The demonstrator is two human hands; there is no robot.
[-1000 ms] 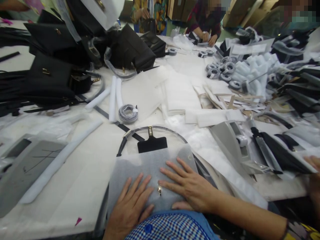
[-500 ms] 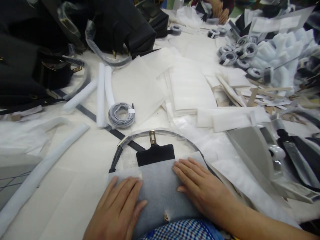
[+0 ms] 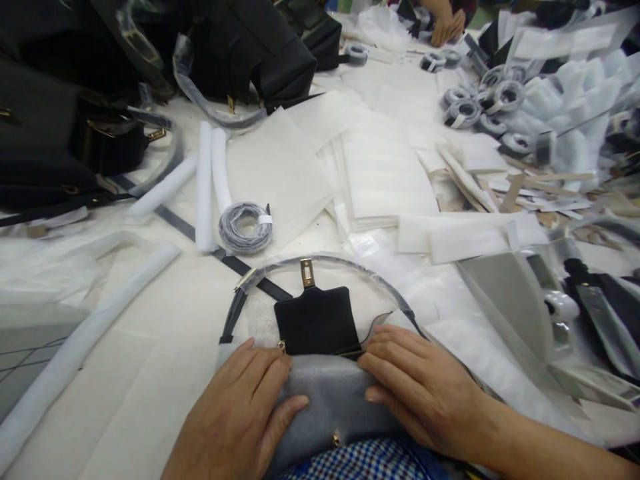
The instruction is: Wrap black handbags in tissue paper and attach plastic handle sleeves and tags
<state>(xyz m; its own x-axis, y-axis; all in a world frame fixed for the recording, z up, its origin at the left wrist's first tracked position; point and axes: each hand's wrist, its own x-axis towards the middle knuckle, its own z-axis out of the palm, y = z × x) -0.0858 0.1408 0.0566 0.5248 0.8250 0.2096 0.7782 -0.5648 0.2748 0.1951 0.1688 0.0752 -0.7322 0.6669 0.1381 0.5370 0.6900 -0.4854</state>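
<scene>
Close to my body lies a handbag (image 3: 333, 387) whose front is covered with thin greyish paper. My left hand (image 3: 240, 407) is curled over the left part of its upper edge, the thumb on the front. On the right part, my right hand (image 3: 415, 380) grips the same edge with bent fingers. Between the hands, a black flap (image 3: 317, 320) with a gold slotted clasp plate (image 3: 307, 273) lies spread away from me. A film-wrapped handle (image 3: 345, 260) arches beyond it. A small gold fitting (image 3: 336, 439) shows low on the front. The fingertips are partly hidden behind the edge.
A coiled wrapped strap (image 3: 245, 229) and white foam tubes (image 3: 203, 187) lie ahead-left. Black bags (image 3: 240, 53) stand far left. Foam sheets (image 3: 385, 173) are stacked ahead. A grey tape dispenser (image 3: 515, 307) sits right. Another person's hands (image 3: 447, 27) are at the far side.
The paper-covered upper edge has bent toward me, and more of the black flap and a small gold fitting by my left fingers now show. My fingers have curled from lying flat to gripping the edge.
</scene>
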